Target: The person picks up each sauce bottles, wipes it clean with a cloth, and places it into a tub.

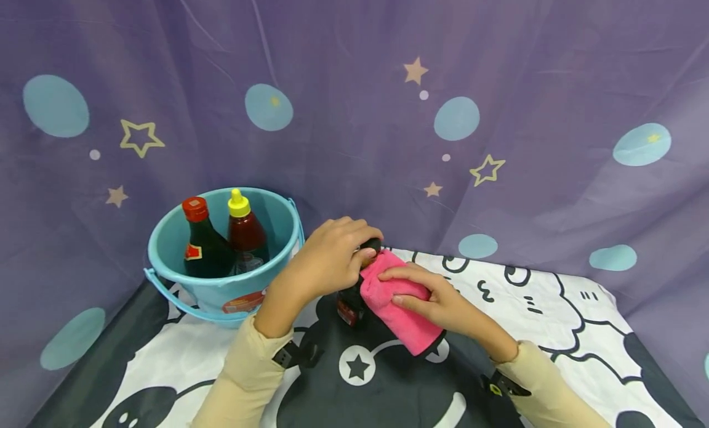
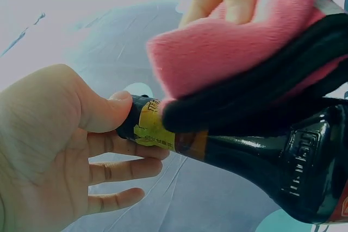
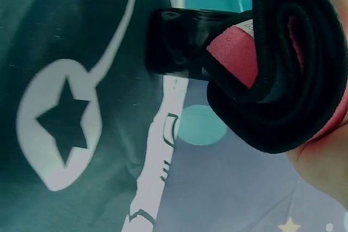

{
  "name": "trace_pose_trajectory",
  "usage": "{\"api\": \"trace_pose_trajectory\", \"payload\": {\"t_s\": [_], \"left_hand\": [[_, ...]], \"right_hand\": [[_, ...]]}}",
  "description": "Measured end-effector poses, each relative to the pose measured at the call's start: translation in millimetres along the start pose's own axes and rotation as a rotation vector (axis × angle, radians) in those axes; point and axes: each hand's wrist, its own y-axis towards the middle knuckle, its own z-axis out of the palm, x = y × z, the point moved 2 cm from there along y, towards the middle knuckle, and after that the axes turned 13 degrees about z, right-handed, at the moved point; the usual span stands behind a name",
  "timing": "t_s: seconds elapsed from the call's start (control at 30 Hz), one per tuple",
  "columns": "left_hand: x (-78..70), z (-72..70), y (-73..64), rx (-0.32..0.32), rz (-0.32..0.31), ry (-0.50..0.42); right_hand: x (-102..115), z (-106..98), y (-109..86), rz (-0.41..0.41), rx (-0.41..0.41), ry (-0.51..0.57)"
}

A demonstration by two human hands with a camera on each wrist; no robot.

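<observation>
A dark glass sauce bottle (image 1: 350, 306) stands on the patterned cloth, with a yellow label (image 2: 154, 126) round its neck and a red one lower down. My left hand (image 1: 327, 258) pinches the bottle's black cap between thumb and forefinger, while the other fingers reach out below it in the left wrist view. A folded pink cloth (image 1: 396, 302) with a black underside lies against the bottle's neck and shoulder. My right hand (image 1: 443, 298) grips this cloth, thumb and fingers on its pink side. In the right wrist view the rolled cloth (image 3: 234, 55) hides part of the bottle.
To the left stands a light blue bucket (image 1: 160, 250) with its handle down. Inside it are a red-capped dark bottle (image 1: 207, 250) and a yellow-topped squeeze bottle (image 1: 246, 234). A purple curtain (image 1: 354, 151) hangs behind the black-and-white tablecloth (image 1: 520, 305).
</observation>
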Motion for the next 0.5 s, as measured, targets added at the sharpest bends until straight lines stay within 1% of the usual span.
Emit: {"api": "trace_pose_trajectory", "payload": {"t_s": [0.27,0.37,0.5], "left_hand": [[-0.1,-1.5,1.5,0.002,-0.001,-0.017],[-0.2,-1.7,0.8,0.003,-0.006,-0.018],[-0.1,-1.0,1.1,0.006,-0.013,-0.013]], "right_hand": [[-13.9,12.5,-4.1,0.013,0.063,-0.020],[-16.3,16.1,-6.3,0.029,0.080,-0.009],[-18.3,17.8,-7.7,0.006,0.079,-0.022]]}}
